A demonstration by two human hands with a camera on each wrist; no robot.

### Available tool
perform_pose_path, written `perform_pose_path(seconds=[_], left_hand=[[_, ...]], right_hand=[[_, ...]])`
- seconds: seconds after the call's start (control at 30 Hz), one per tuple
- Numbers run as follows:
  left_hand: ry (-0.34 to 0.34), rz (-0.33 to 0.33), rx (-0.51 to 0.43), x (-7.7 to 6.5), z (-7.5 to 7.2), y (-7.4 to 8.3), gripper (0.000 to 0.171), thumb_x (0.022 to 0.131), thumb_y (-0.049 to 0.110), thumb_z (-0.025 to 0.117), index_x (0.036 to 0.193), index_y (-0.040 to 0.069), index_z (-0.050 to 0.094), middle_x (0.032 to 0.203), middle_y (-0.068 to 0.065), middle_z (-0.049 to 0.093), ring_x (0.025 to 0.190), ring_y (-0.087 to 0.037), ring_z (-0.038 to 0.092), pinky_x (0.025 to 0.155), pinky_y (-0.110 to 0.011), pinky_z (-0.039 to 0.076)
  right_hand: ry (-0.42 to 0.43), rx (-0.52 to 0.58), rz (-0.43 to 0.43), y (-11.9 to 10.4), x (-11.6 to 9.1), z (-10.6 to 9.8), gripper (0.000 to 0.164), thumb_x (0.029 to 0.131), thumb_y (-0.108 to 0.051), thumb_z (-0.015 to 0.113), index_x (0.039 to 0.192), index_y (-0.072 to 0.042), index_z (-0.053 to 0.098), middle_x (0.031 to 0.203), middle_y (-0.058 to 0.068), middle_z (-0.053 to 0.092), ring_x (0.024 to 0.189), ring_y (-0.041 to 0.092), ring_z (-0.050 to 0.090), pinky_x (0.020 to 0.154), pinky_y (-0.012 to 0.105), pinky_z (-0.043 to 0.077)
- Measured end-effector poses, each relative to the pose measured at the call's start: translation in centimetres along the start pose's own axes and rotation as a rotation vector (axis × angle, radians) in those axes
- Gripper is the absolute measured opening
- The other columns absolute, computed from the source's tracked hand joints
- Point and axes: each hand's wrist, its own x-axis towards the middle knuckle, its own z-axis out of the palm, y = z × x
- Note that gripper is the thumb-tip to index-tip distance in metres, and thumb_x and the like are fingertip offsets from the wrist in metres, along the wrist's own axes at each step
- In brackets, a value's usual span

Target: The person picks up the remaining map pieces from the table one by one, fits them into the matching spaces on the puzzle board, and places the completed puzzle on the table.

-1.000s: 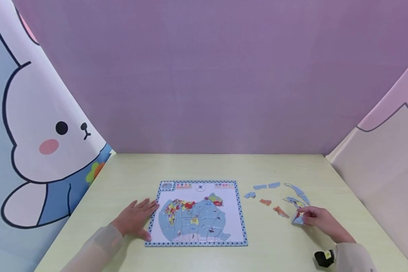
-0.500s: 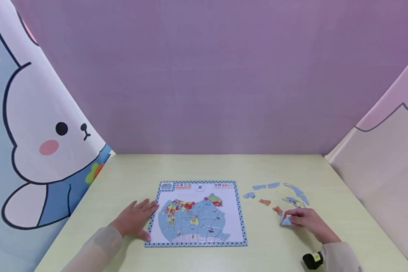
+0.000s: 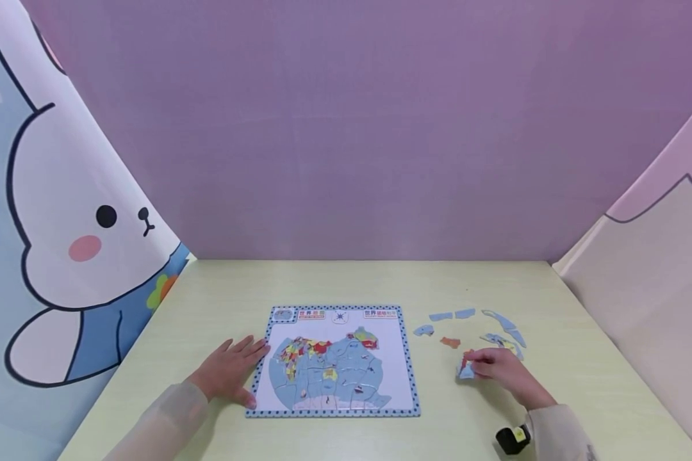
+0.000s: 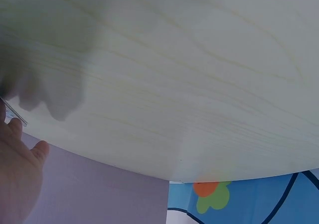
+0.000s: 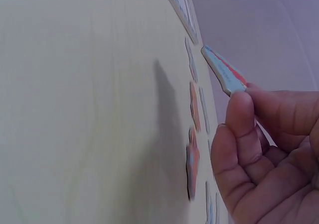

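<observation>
A puzzle board (image 3: 392,371) with a blue dotted border lies on the table, a world map partly filled with pieces on it. My left hand (image 3: 227,372) rests with fingers spread at the board's left edge; the left wrist view catches part of this hand (image 4: 20,169). Between thumb and fingertips my right hand (image 3: 507,371) pinches a blue and red puzzle piece (image 3: 466,369), held above the table to the right of the board. In the right wrist view the pinched piece (image 5: 223,72) points away from the fingers, its shadow falling on the table.
Loose pieces lie right of the board: an orange piece (image 3: 450,342), a small blue piece (image 3: 423,330), blue strips (image 3: 464,314) and a curved blue piece (image 3: 498,320). A black wrist device (image 3: 512,440) sits by the right sleeve. A purple backdrop (image 3: 346,141) rises behind the table.
My right hand has moved left with the pinched puzzle piece, from beside the far-right pieces toward the board. The left hand has stayed at the board's edge.
</observation>
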Motion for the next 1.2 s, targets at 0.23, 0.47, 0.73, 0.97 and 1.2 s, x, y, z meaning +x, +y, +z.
perform_pose_path(seconds=[0.23, 0.47, 0.73, 0.97, 1.2], left_hand=[[0.006, 0.006, 0.015, 0.1, 0.0, 0.1, 0.108, 0.062, 0.071, 0.071, 0.145, 0.008, 0.041, 0.149, -0.008, 0.041, 0.139, -0.035, 0.03, 0.108, -0.061, 0.025], [-0.015, -0.009, 0.001, 0.0, -0.1, 0.2, 0.108, 0.062, 0.07, 0.072, 0.145, 0.009, 0.041, 0.15, -0.007, 0.04, 0.14, -0.034, 0.029, 0.108, -0.06, 0.024], [-0.03, -0.021, 0.006, 0.0, -0.3, 0.3, 0.107, 0.062, 0.069, 0.073, 0.145, 0.009, 0.041, 0.15, -0.006, 0.04, 0.14, -0.033, 0.028, 0.109, -0.06, 0.024], [-0.025, 0.002, -0.003, -0.3, -0.8, 0.6, 0.106, 0.064, 0.066, 0.073, 0.145, 0.007, 0.04, 0.15, -0.008, 0.039, 0.14, -0.034, 0.028, 0.109, -0.059, 0.023], [-0.032, 0.004, 0.004, -0.3, -0.9, 0.4, 0.106, 0.064, 0.068, 0.072, 0.146, 0.007, 0.04, 0.15, -0.008, 0.039, 0.14, -0.034, 0.028, 0.109, -0.059, 0.023]], right_hand=[[-0.039, 0.031, -0.023, -0.4, 0.4, 0.8, 0.026, 0.087, 0.003, 0.06, 0.109, 0.017, 0.061, 0.096, 0.016, 0.068, 0.073, 0.01, 0.062, 0.068, 0.023, 0.054], [-0.065, 0.033, -0.027, -0.6, 1.1, 1.7, 0.026, 0.087, 0.004, 0.06, 0.109, 0.017, 0.061, 0.095, 0.015, 0.069, 0.075, 0.011, 0.062, 0.068, 0.024, 0.054], [-0.049, 0.046, -0.025, -1.2, 1.9, 3.7, 0.021, 0.085, 0.005, 0.062, 0.104, 0.013, 0.066, 0.129, 0.037, 0.048, 0.104, 0.038, 0.061, 0.07, 0.026, 0.055], [0.003, 0.01, 0.013, -2.2, 2.5, 5.1, 0.019, 0.081, 0.007, 0.064, 0.099, 0.007, 0.07, 0.129, 0.034, 0.051, 0.135, 0.051, 0.023, 0.075, 0.026, 0.055], [-0.03, -0.035, 0.024, -3.0, 2.9, 6.4, 0.019, 0.084, 0.001, 0.066, 0.101, 0.005, 0.071, 0.102, 0.018, 0.068, 0.096, 0.028, 0.061, 0.072, 0.026, 0.051]])
